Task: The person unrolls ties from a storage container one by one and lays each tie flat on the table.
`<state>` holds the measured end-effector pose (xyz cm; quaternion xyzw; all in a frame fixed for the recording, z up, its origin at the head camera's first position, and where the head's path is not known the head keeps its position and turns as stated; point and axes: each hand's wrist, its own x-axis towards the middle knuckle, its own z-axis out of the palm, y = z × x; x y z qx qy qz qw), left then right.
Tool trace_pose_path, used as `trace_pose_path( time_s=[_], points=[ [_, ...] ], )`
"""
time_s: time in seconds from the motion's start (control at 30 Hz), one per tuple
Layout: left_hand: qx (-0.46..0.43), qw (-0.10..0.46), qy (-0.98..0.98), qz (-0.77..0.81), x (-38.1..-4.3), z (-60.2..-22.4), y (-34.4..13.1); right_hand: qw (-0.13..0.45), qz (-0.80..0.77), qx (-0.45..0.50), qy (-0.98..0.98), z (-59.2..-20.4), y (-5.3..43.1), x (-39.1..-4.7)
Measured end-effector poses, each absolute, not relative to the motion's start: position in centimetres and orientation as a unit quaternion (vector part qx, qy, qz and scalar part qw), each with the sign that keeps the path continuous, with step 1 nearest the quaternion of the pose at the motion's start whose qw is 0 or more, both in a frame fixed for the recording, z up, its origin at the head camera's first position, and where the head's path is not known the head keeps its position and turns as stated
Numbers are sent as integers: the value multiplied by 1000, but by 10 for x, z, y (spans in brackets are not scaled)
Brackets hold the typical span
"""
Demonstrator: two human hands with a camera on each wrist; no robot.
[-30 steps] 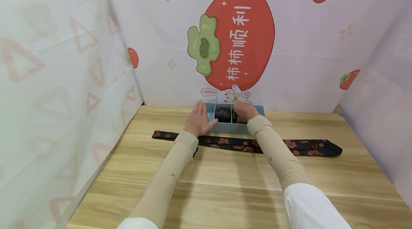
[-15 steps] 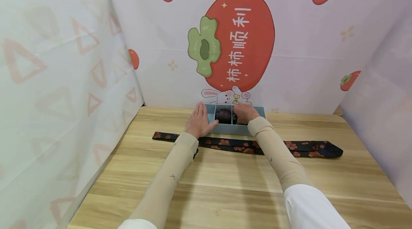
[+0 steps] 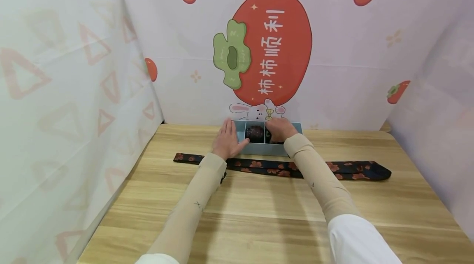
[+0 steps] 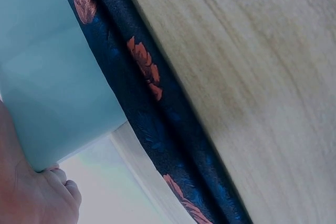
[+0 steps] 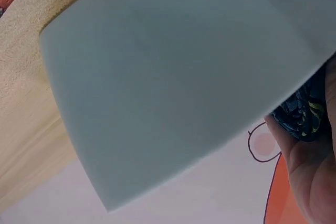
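A pale blue divided box [image 3: 269, 149] stands at the back of the table. My left hand [image 3: 225, 142] rests along its left end, fingers straight and thumb spread over the front rim. In the middle compartment sits a dark rolled necktie [image 3: 254, 134] with small specks. My right hand [image 3: 280, 129] reaches into the right part of the box. In the right wrist view its fingers curl round a rolled navy tie [image 5: 304, 111] with yellowish marks, partly hidden by the box wall. The left compartment shows only its bare blue inside.
A long dark necktie [image 3: 357, 170] with reddish flowers lies folded lengthwise across the wooden table [image 3: 255, 223], just in front of the box and under both forearms. Behind the box hangs a white cloth [image 3: 185, 99] with a big persimmon print. Another cloth [image 3: 74, 132] borders the left side.
Both hands keep their places at the box. The head view has shifted slightly, and a little more of the dark roll shows under my right hand.
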<state>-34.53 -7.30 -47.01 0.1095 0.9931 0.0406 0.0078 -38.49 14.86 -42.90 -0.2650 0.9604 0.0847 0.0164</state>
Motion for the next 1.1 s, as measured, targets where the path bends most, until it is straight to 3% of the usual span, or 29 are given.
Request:
trace_pose_path(
  time_s=[0.53,1.1],
  points=[
    [115,2,992,43,-343,-471,-73,16,91,-250,964,-399,151,-372],
    [113,-10,992,52,-343,-472,-74,-43,68,-240,967,-324,156,-354]
  ],
)
